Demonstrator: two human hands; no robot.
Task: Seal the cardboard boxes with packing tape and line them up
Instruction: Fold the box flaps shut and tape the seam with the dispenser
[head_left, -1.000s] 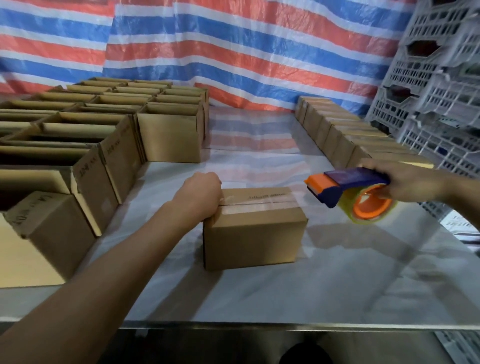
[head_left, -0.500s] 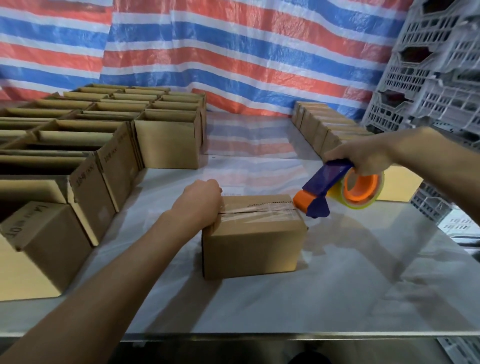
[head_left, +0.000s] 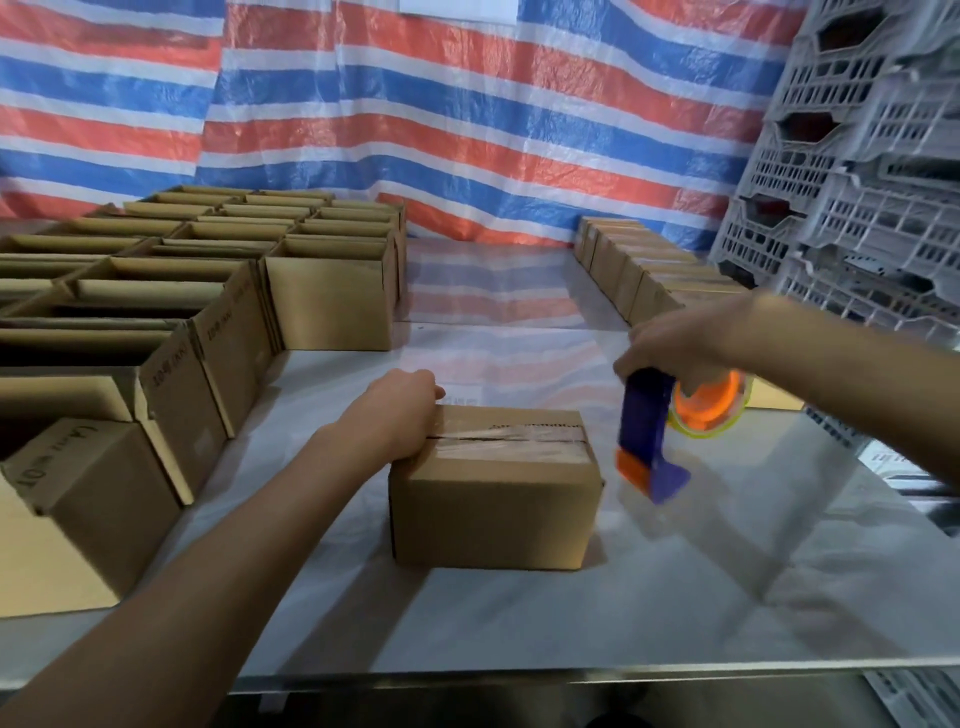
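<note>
A small cardboard box (head_left: 493, 509) stands on the table in front of me, with clear tape along its top seam. My left hand (head_left: 395, 415) rests on the box's left top edge with curled fingers, holding it down. My right hand (head_left: 675, 348) grips a blue and orange tape dispenser (head_left: 649, 441) with a roll of clear tape. The dispenser hangs nose-down just right of the box, a little apart from its right side.
Several open-topped cardboard boxes (head_left: 327, 306) crowd the left side of the steel table (head_left: 727, 597). A row of taped boxes (head_left: 639, 265) runs along the right toward the back. Grey plastic crates (head_left: 872, 182) are stacked at the far right. A striped tarp (head_left: 467, 114) hangs behind.
My right hand swung the dispenser from level beside the box to nose-down at the box's right end. My left hand stayed on the box's left edge.
</note>
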